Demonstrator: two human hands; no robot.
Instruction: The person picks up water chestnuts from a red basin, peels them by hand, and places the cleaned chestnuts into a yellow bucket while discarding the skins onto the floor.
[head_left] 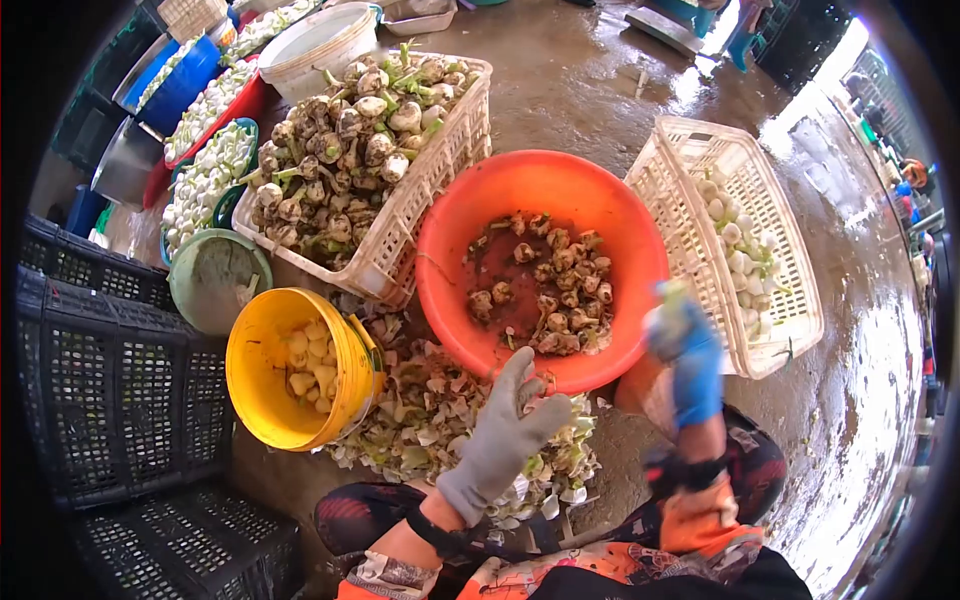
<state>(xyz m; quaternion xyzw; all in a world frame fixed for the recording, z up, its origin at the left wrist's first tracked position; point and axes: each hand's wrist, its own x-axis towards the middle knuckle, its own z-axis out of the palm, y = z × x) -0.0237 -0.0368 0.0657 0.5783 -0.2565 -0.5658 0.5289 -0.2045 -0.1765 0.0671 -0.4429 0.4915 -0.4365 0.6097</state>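
My left hand [508,425], in a grey glove, is open at the near rim of the orange basin [450,230], fingers spread. Inside that basin lie several muddy brown bulbs [575,275] that look like garlic, mostly towards its right side. My right hand [692,365], in a blue glove, is smeared by motion between the basin and a white crate [715,290]. At its fingertips shows a blurred pale bulb [672,300] with a green end, which the hand seems to grip. Peeled white bulbs [742,240] lie in that crate.
A big white crate [455,165] heaped with muddy bulbs stands beyond the basin. To the left are a yellow bucket [250,370] holding pale pieces, a green bucket [220,280] and black crates [120,400]. Peelings [430,400] cover the wet floor before me.
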